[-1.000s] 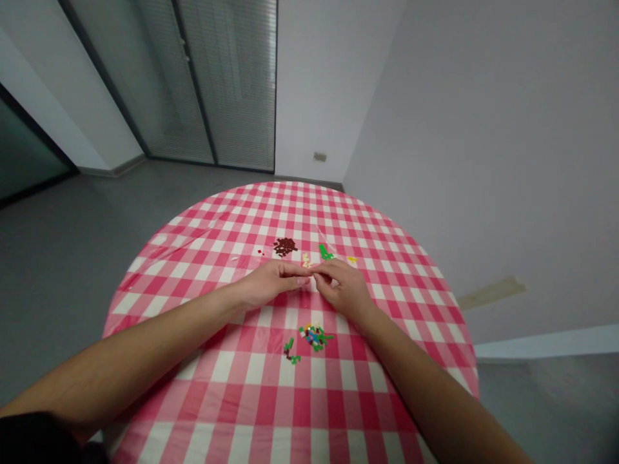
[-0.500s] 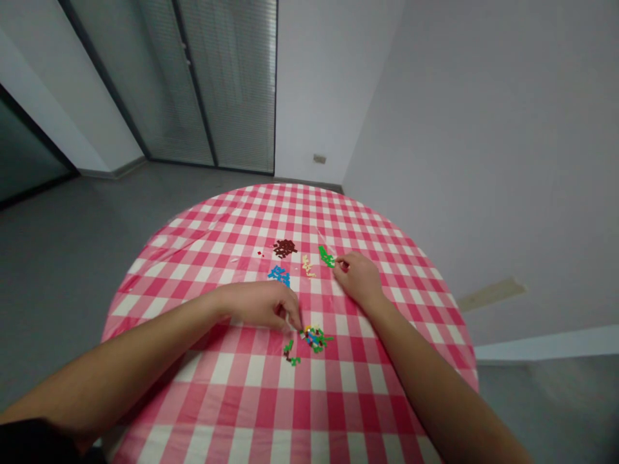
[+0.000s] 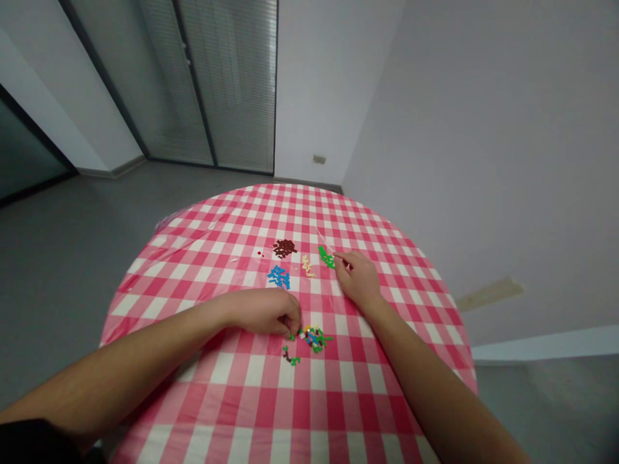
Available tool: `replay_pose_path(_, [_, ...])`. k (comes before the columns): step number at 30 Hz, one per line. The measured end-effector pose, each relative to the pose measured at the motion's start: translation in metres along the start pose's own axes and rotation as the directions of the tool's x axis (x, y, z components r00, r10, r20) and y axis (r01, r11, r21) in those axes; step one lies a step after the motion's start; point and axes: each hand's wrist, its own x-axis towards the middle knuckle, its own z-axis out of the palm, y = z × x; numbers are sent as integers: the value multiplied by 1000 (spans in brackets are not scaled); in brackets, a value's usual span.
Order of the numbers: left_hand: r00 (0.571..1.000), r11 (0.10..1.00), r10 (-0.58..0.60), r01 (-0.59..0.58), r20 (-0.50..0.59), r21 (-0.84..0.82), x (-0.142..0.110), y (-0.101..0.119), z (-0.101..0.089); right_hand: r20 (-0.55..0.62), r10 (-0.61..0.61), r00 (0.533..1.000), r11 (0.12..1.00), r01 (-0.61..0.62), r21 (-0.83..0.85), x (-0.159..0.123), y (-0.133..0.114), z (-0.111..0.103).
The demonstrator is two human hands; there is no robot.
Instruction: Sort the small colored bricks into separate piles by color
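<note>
1. We've got two hands over the checked cloth on the round bench (image 3: 220, 377), and six heaps of tiny bricks, plus a few red specks (image 3: 260, 253).
2. Left hand (image 3: 265, 312): fingers pinched narrow, right at the edge of the mixed heap (image 3: 314, 338); too small for us to tell if it holds a brick.
3. Right hand (image 3: 358, 278): fingers narrow, just beside the green heap (image 3: 327, 258); any held brick is too small to tell.
4. Between the hands we see the blue heap (image 3: 278, 277) and cream heap (image 3: 307, 265).
5. Farther out sit the brown heap (image 3: 284, 248) and, below the mixed heap, a thin dark-green trail (image 3: 289, 356).
</note>
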Motion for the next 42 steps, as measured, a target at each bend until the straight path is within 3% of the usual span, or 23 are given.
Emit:
replay_pose_path(3, [961,987,-161,151,-227,-64,3,-7,-2,-48,-95,994,990,100,99,-2,-12,-5])
replay_pose_path(6, [829,946,-302,201,-470,-254,9,-17,-2,-11,-248,969,949,246,196,-7,-28,-6])
replay_pose_path(8, [765,909,-354,144,-539,-392,13,-21,0,29,-330,943,913,311,262,-11,-36,-3])
replay_pose_path(11, [737,871,-376,74,-561,-487,16,-22,2,63,-387,920,880,349,321,-14,-41,3])
replay_pose_path(17, [746,868,-355,39,-564,-496,17,-23,5,154,-412,898,867,334,371,-13,-39,6])
replay_pose_path(22, [774,881,-348,76,-529,-467,16,-24,7,176,-427,887,870,350,347,-10,-37,3])
replay_pose_path(26, [812,933,-320,180,-488,-313,12,-14,6,168,-222,961,967,194,165,-5,-22,-1])
replay_pose_path(28, [860,961,-273,220,-432,-168,9,-6,5,162,-98,982,994,89,61,-1,-10,-1])
replay_pose_path(30, [933,985,-172,159,-315,-66,7,0,5,155,-21,988,999,25,-24,2,1,1])
replay_pose_path(32, [981,999,-52,52,-187,-4,7,3,6,152,8,988,996,5,-85,3,8,3])
replay_pose_path(34, [993,999,21,-16,-120,43,7,3,9,168,27,985,994,-8,-113,5,9,3])
replay_pose_path(37, [992,996,57,-49,-109,77,9,0,12,214,52,976,996,-37,-75,6,2,-6])
replay_pose_path(39, [991,996,66,-58,-115,73,10,-2,13,313,28,949,999,-40,32,7,-6,-19])
replay_pose_path(40, [991,996,68,-60,-115,71,10,-3,14,407,-7,913,993,-41,108,7,-10,-27])
replay_pose_path(41, [991,996,66,-58,-115,71,10,-4,13,527,-54,848,981,-52,185,6,-14,-34])
replay_pose_path(42, [992,996,61,-53,-114,74,10,-5,13,649,-105,753,967,-76,244,6,-18,-41])
